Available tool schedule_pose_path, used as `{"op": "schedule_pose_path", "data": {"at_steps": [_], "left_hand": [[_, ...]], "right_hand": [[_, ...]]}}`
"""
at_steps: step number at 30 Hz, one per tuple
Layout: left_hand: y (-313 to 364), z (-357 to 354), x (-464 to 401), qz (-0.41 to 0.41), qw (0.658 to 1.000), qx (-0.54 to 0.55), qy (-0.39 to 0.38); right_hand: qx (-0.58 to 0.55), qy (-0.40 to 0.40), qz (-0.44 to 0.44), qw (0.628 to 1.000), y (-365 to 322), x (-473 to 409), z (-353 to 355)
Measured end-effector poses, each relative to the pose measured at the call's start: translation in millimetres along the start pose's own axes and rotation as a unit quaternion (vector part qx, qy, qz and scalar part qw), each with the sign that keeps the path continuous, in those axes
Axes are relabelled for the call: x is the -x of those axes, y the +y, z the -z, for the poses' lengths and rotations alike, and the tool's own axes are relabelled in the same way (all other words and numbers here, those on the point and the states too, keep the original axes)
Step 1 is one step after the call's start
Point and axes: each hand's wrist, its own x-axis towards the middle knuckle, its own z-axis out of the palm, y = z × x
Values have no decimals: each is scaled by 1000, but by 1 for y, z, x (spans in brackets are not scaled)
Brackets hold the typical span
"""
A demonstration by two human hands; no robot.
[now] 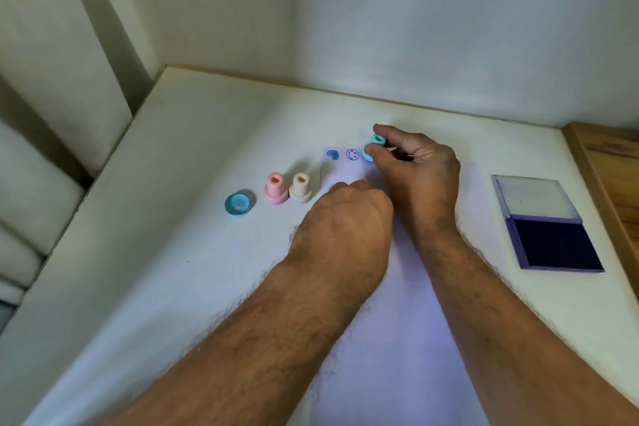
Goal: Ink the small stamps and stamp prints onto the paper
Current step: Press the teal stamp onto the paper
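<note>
White paper sheet (pixel 397 339) lies flat on white surface (pixel 173 287), running from near edge toward wall. Left hand (pixel 340 228) rests knuckles-up on sheet, fingers curled under; whether pressing or gripping, cannot tell. Open purple ink pad (pixel 549 239) right of sheet, lid up. Teal round cap (pixel 237 204), pink small stamp (pixel 276 188), cream small stamp (pixel 300 187) stand left of sheet. Right hand (pixel 415 162) pinches tilted teal small stamp (pixel 372 147) at sheet's far end, beside smiley print (pixel 352 155) and blue heart print (pixel 332 154).

I note matt white paper (pixel 408 304) on a smooth matt white table (pixel 193 162), smooth plastic stamps (pixel 275 188), a glossy clear-lidded ink pad (pixel 549 242), and grained wood trim (pixel 608 176).
</note>
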Motion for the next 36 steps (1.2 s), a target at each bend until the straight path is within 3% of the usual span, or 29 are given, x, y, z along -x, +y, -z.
{"op": "schedule_pose_path", "data": {"at_steps": [10,13,24,36], "left_hand": [[-2,-1,-3,0,1000,4,-18],[-1,-1,1,-7,1000,9,20],[0,-3,5,-19,999,-29,32],[0,-4,4,-21,999,-41,27]], "right_hand": [[32,27,8,999,-5,2,-5],[70,28,16,997,-9,-2,-6],[185,-109,-13,977,-28,-33,13],[220,-163,3,962,-34,-39,18]]}}
